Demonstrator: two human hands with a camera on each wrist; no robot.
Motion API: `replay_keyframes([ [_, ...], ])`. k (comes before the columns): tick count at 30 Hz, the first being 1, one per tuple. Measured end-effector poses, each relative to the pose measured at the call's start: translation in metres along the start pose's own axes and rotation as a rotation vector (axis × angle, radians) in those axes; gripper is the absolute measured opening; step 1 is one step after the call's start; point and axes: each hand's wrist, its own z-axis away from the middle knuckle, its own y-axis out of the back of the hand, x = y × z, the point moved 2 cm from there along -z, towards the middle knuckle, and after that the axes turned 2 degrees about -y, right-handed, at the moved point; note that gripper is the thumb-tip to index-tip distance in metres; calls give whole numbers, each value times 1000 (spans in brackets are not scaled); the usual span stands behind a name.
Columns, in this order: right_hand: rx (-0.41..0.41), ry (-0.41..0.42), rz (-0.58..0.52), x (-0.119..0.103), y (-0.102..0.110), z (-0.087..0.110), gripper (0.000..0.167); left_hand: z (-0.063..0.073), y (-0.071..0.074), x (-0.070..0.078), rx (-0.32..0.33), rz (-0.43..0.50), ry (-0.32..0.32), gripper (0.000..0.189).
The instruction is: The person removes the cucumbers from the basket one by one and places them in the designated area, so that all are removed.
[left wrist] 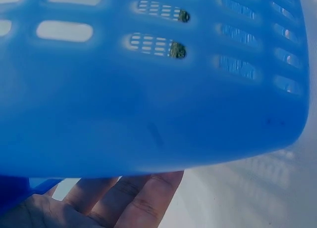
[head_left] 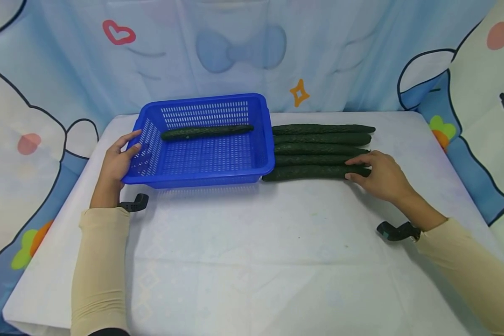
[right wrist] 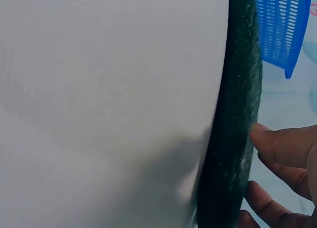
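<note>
My left hand (head_left: 116, 162) holds the left end of a blue plastic basket (head_left: 201, 179), its thumb by the rim. In the left wrist view its fingers (left wrist: 148, 201) show below the basket wall. One dark green cucumber (head_left: 207, 132) lies inside, toward the back. Right of the basket, several cucumbers lie side by side on the table. My right hand (head_left: 382, 176) is at the right end of the nearest cucumber (head_left: 306, 173), thumb and fingertips pinching it. In the right wrist view, the thumb (right wrist: 282, 144) touches that cucumber's side.
A white cloth covers the table (head_left: 252, 261). Behind it hangs a light blue cartoon curtain (head_left: 319, 56). The row's left ends lie close against the basket's right side. A small black device sits at each wrist.
</note>
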Motion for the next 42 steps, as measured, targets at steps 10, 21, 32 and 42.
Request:
replay_keyframes([
  [10, 31, 62, -30, -30, 6, 2, 34, 2, 3, -1, 20, -10, -1, 44],
  [21, 76, 237, -100, -96, 19, -15, 28, 5, 7, -2, 19, 1, -7, 44],
  [32, -164, 257, -250, -184, 27, -83, 30, 4, 4, -2, 7, 9, -19, 44],
  [42, -430, 129, -432, -242, -13, -155, 34, -1, -1, 0, -4, 14, -41, 44],
])
